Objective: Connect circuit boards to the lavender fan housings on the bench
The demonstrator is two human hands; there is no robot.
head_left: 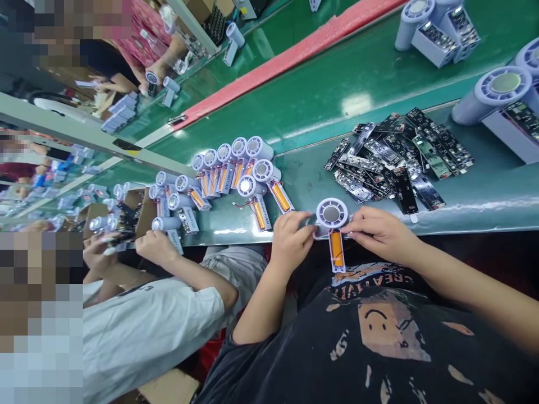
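Note:
A lilac handheld fan (332, 213) with a round grille stands at the bench edge in front of me, its open handle baring an orange battery (336, 248). At the left of its neck, my left hand (290, 238) is closed, with thumb and forefinger gripping the fan's side. My right hand (381, 231) is pinched against the right of the neck, where thin wires run; what lies between those fingertips is too small to make out. Beyond my right hand lies a heap of dark circuit boards (385, 157).
Several open fans (257, 202) with orange batteries stand left on the green bench (303, 179). Larger-looking fans with boards (501, 95) stand at right. A red strip (278, 64) runs behind. At left, a co-worker's hands (155, 247) work beside a cardboard box (145, 213).

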